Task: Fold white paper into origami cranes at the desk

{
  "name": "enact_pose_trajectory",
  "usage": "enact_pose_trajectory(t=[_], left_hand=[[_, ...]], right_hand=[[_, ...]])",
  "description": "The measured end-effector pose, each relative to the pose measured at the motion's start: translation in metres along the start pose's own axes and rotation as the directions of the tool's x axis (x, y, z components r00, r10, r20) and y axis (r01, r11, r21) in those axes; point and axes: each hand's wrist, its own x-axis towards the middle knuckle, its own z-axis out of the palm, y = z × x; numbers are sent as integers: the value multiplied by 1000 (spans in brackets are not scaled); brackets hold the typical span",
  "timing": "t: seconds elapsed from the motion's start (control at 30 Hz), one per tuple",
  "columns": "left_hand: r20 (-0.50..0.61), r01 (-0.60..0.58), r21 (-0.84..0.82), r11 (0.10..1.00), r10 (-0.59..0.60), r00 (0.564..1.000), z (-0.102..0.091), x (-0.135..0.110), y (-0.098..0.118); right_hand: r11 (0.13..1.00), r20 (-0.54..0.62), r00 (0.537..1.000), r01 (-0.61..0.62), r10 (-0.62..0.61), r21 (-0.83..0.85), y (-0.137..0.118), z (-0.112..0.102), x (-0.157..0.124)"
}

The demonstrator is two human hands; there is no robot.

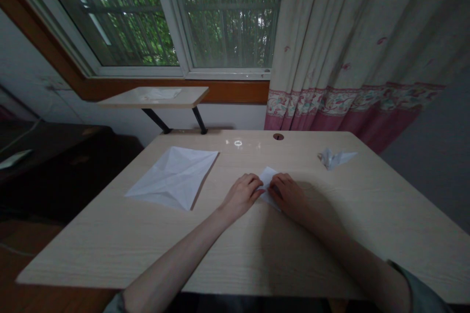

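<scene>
Left hand (pixel 243 190) and right hand (pixel 288 191) met over a small, white, folded paper (pixel 268 174) mid-table (pixel 220 259).
Both seemed pinched on it, fingertips partly hidden; this apparent folding step called next for aligned edges and firm pressing.

Dim daylight enters the window (pixel 227 19) while glare dots the desk (pixel 220 259).

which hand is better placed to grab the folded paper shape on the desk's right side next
Probably the right hand: it is nearer the folded paper shape, while the left hand lies farther away. Both touch the small paper now.
</scene>
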Motion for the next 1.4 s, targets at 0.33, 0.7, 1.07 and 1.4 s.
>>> enact_pose_trajectory(t=[0.33,0.7,1.07,1.4], left_hand=[[26,119,147,982,-124,992,-7,2,10],[28,173,61,983,-175,984,-11,0,4],[106,76,10,997,-77,991,-18,-2,-10],[80,-30,-160,987,44,996,-13,-5,-15]], right_hand=[[998,27,1000,-14,16,-59,0,1,2],[995,2,995,-97,97,-20,7,2,0],[984,-16,988,-156,155,-88,5,3,-4],[993,-34,993,-116,117,21,10,-2,-2]])
